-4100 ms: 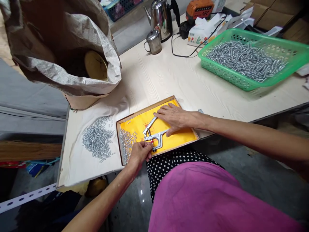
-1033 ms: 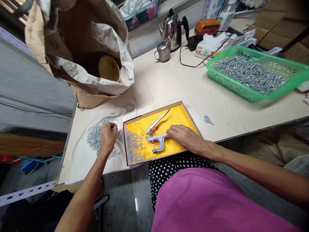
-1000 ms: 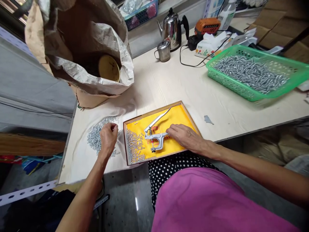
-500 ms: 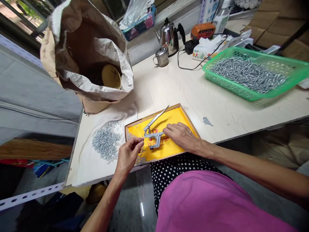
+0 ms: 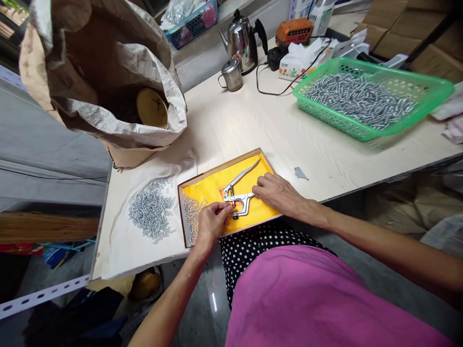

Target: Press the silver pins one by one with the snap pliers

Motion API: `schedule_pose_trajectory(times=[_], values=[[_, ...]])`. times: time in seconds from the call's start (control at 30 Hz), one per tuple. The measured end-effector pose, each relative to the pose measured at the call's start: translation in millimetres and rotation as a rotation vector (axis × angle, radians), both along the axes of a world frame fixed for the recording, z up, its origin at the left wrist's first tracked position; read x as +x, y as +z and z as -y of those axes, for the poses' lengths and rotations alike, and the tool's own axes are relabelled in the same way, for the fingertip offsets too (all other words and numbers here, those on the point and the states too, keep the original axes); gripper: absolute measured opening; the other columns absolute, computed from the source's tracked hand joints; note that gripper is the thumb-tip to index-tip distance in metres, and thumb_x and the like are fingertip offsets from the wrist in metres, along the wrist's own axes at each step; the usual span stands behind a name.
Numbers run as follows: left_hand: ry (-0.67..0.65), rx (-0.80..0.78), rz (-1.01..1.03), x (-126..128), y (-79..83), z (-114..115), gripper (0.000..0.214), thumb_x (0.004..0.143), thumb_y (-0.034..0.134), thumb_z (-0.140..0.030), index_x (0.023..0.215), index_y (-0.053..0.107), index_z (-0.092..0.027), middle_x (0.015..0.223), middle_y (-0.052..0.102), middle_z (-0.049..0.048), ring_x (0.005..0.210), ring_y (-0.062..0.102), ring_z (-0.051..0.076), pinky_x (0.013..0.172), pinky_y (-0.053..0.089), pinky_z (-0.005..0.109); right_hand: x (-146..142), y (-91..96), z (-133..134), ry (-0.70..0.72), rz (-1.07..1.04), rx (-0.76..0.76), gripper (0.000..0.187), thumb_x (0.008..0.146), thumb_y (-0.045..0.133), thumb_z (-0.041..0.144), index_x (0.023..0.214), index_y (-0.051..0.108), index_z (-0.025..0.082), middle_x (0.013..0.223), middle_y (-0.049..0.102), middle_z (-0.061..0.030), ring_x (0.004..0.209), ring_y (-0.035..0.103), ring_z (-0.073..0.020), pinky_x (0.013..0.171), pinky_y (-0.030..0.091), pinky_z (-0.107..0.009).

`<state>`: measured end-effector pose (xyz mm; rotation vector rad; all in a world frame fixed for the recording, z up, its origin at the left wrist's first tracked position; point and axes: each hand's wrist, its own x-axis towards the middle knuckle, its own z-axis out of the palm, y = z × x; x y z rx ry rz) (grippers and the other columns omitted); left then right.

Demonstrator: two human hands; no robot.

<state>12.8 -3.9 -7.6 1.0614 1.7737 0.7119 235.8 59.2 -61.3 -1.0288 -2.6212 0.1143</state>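
A pair of silver snap-fastener-style pliers (image 5: 247, 202) lies over a shallow tray (image 5: 224, 166) lined in yellow, its upper handle raised and its jaws apart. My right hand (image 5: 277, 193) is wrapped round the end of the fixed handle. At the jaws, beside a small red part, my left hand (image 5: 213, 219) pinches with thumb and fingertips; whatever sits between them is too small to make out. Small metal pins (image 5: 193, 212) lie scattered in the tray's left end. Left of the tray, a heap of similar metal pins (image 5: 150, 209) rests on a white cloth.
A large open paper sack (image 5: 144, 140) with a round yellowish container (image 5: 152, 108) inside stands at the back left. Behind are a small lidded cup (image 5: 232, 77), a steel kettle (image 5: 241, 46) and an orange battery (image 5: 293, 32). At right sits a green basket (image 5: 333, 118) of metal pieces.
My left hand has moved right, in to the jaws of the pliers. The pliers' handle is still raised in my right hand's grip. The whole view has shifted slightly.
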Motion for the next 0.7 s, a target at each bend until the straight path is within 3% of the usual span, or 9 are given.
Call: schedule_pose_trajectory(times=[0.27,0.5,0.7], values=[[-0.088,-0.119,-0.164,3,-0.2,-8,0.032,0.068,0.073,-0.045,0.060,0.068,-0.015,0.046,0.054,-0.0027,0.044,0.043,0.009,0.046,0.029,0.022,1,-0.1,2,-0.003,-0.008,0.013,0.016,0.098,0.050,0.018,0.091,0.064,0.021,0.086,0.060,-0.0061,0.081,0.043,-0.0201,0.070,0.027,-0.033],[-0.089,-0.318,0.011,-2,-0.7,-18,0.039,0.056,0.084,-0.049,0.055,0.064,-0.015,0.044,0.054,-0.0017,0.040,0.042,0.007,0.044,0.028,0.021,0,-2.4,4,-0.008,-0.003,0.008,0.016,0.098,0.050,0.018,0.091,0.064,0.021,0.088,0.060,-0.0069,0.085,0.044,-0.0216,0.071,0.027,-0.034],[-0.154,-0.378,0.053,-8,-3.3,-22,0.047,0.051,0.087,-0.056,0.056,0.065,-0.014,0.045,0.053,-0.0019,0.040,0.042,0.007,0.043,0.027,0.020,0,-0.9,5,-0.014,-0.010,-0.010,0.016,0.098,0.049,0.016,0.091,0.063,0.021,0.087,0.059,-0.0067,0.084,0.044,-0.0217,0.071,0.026,-0.035]])
